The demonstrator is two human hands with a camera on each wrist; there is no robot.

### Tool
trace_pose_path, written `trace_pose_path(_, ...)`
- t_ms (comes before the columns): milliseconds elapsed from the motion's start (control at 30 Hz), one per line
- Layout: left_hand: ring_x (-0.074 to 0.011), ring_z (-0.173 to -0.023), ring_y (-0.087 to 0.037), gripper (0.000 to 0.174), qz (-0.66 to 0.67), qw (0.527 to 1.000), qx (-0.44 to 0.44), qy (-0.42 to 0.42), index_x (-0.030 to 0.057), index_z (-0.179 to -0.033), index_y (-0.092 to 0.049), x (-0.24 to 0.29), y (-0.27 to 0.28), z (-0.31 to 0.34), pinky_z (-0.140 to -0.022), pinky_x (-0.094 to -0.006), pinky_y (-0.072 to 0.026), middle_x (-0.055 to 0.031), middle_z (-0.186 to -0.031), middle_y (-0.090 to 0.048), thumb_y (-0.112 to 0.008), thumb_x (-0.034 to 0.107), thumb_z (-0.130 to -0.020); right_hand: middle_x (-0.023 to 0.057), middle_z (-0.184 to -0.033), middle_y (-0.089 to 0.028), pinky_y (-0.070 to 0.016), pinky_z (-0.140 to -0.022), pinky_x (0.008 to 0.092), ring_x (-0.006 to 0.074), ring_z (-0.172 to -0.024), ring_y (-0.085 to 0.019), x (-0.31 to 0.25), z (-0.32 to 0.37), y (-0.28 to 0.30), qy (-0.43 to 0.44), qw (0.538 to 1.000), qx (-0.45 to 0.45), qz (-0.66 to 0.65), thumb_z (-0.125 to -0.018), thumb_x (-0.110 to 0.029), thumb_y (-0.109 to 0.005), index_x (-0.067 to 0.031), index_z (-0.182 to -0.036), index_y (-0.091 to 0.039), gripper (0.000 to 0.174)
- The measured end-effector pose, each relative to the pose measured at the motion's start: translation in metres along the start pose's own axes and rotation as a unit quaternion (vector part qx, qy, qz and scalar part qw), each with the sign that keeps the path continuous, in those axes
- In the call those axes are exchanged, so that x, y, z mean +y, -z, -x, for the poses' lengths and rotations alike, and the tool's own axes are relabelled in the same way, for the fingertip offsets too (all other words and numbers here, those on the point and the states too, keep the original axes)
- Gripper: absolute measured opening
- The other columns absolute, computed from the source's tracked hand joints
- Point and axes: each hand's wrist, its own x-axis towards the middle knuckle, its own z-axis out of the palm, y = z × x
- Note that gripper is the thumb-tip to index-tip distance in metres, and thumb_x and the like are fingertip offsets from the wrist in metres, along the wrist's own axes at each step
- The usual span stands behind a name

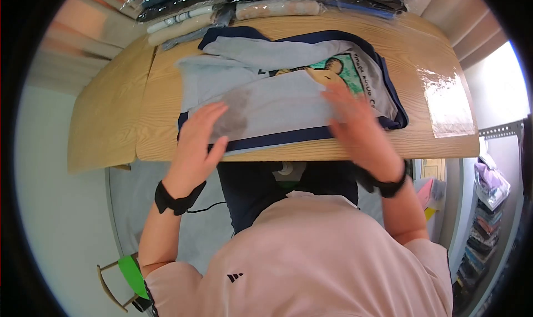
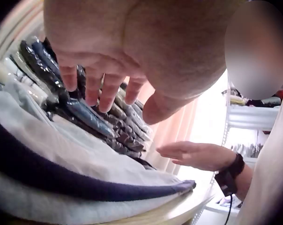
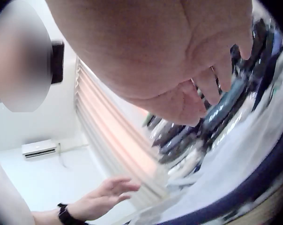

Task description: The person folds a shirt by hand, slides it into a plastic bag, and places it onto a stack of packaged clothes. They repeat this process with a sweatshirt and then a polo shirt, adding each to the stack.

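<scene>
A pale grey garment (image 1: 277, 109) with navy edging lies partly folded on the wooden table (image 1: 433, 56). Part of its printed picture and lettering (image 1: 347, 75) shows at the right, the rest hidden under a folded-over panel. Over the left part of the near edge is my left hand (image 1: 197, 136), its fingers spread and nothing in them. My right hand (image 1: 355, 120), blurred, is over the right part, also holding nothing. From the left wrist view, the left fingers (image 2: 111, 86) extend above the cloth. The right fingers (image 3: 207, 86) likewise stretch out over the garment in the right wrist view.
Stacks of clothes in clear plastic bags (image 1: 277, 0) line the table's far side. A clear plastic sheet or bag (image 1: 447, 103) lies at the right end. Bagged items fill a shelf (image 1: 483, 228) at the lower right. A seam divides the tabletop at the left.
</scene>
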Motion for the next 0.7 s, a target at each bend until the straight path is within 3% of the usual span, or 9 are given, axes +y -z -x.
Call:
trace_pose_path(67,-0.0357,-0.129,-0.033,0.055,-0.028,0.998,-0.060,-0.010,0.0067,-0.133,-0.041,-0.002,-0.006,-0.011,-0.104,-0.0445,-0.0285,-0.0159,-0.139,-0.038,-0.060,0.017,-0.082,0.0136,-0.134,-0.043,-0.0302,-0.100,0.0544,0.0327,-0.124,-0.039,-0.008,-0.015,-0.037,0.022,0.998,0.010,0.061,-0.084,-0.021,-0.058,-0.0107,-0.129,-0.044,0.048)
trace_pose_path(167,-0.0352,-0.136,-0.021,0.069,-0.233,0.951,-0.193,0.060,0.0154,-0.140,-0.033,-0.029,-0.014,-0.003,-0.105,-0.0548,-0.0220,-0.0151,-0.147,-0.025,-0.063,0.032,-0.081,0.0127,-0.135,-0.042,-0.0288,-0.098,0.0604,0.0347,-0.126,-0.036,-0.002,-0.018,-0.054,-0.018,0.991,-0.006,0.131,-0.083,-0.030,-0.058,-0.0166,-0.131,-0.044,0.052)
trace_pose_path(267,-0.0353,-0.137,-0.017,0.072,-0.190,0.958,-0.201,0.077,0.0153,-0.141,-0.032,-0.052,-0.020,0.018,-0.105,-0.0585,-0.0196,-0.0148,-0.150,-0.018,-0.063,0.036,-0.080,0.0126,-0.142,-0.036,-0.0249,-0.098,0.0652,0.0361,-0.131,-0.031,0.025,0.007,-0.042,-0.121,0.984,-0.067,0.117,-0.084,-0.047,-0.054,-0.0238,-0.136,-0.040,0.058)
trace_pose_path(467,-0.0324,-0.137,-0.018,0.069,-0.176,0.964,-0.190,0.056,0.0144,-0.140,-0.033,-0.038,-0.014,0.028,-0.103,-0.0599,-0.0223,-0.0149,-0.148,-0.022,-0.060,0.041,-0.083,0.0142,-0.146,-0.028,-0.0249,-0.099,0.0644,0.0385,-0.132,-0.029,0.020,0.024,-0.018,-0.131,0.977,-0.108,0.132,-0.084,-0.045,-0.055,-0.0232,-0.138,-0.037,0.061)
trace_pose_path(533,-0.0316,-0.134,-0.028,0.058,-0.050,0.974,-0.204,0.081,0.0102,-0.135,-0.041,-0.043,0.002,0.019,-0.104,-0.0518,-0.0274,-0.0155,-0.142,-0.035,-0.060,0.033,-0.084,0.0164,-0.145,-0.029,-0.0247,-0.100,0.0628,0.0408,-0.131,-0.028,0.020,0.016,0.002,-0.145,0.973,-0.175,0.047,-0.084,-0.042,-0.057,-0.0208,-0.139,-0.036,0.062)
trace_pose_path(567,-0.0316,-0.134,-0.028,0.058,-0.053,0.976,-0.197,0.082,0.0102,-0.135,-0.041,-0.047,0.013,0.013,-0.104,-0.0518,-0.0274,-0.0155,-0.142,-0.035,-0.060,0.033,-0.084,0.0166,-0.144,-0.031,-0.0273,-0.104,0.0519,0.0396,-0.132,-0.029,0.014,0.001,0.026,-0.148,0.969,-0.192,0.045,-0.085,-0.032,-0.059,-0.0151,-0.138,-0.036,0.060)
trace_pose_path(600,-0.0305,-0.130,-0.034,0.051,0.018,0.984,-0.149,0.094,0.0081,-0.131,-0.045,-0.051,0.029,0.009,-0.104,-0.0469,-0.0295,-0.0141,-0.137,-0.041,-0.059,0.026,-0.085,0.0166,-0.144,-0.031,-0.0273,-0.104,0.0519,0.0396,-0.132,-0.029,0.012,-0.013,0.048,-0.142,0.971,-0.189,0.047,-0.085,-0.032,-0.059,-0.0151,-0.138,-0.036,0.060)
trace_pose_path(667,-0.0294,-0.127,-0.040,0.044,0.087,0.985,-0.100,0.106,0.0060,-0.127,-0.050,-0.063,0.057,0.000,-0.103,-0.0420,-0.0317,-0.0126,-0.133,-0.048,-0.058,0.018,-0.085,0.0194,-0.129,-0.047,-0.0363,-0.100,0.0430,0.0370,-0.123,-0.041,0.014,-0.045,0.083,-0.028,0.990,-0.117,-0.071,-0.085,-0.036,-0.059,-0.0111,-0.131,-0.045,0.054)
trace_pose_path(700,-0.0279,-0.121,-0.045,0.038,0.068,0.990,-0.057,0.113,0.0050,-0.122,-0.054,-0.069,0.071,-0.006,-0.100,-0.0379,-0.0347,-0.0122,-0.127,-0.052,-0.057,0.016,-0.086,0.0187,-0.123,-0.052,-0.0393,-0.096,0.0393,0.0350,-0.117,-0.047,0.011,-0.064,0.098,-0.030,0.985,-0.135,-0.100,-0.085,-0.036,-0.059,-0.0086,-0.126,-0.049,0.050)
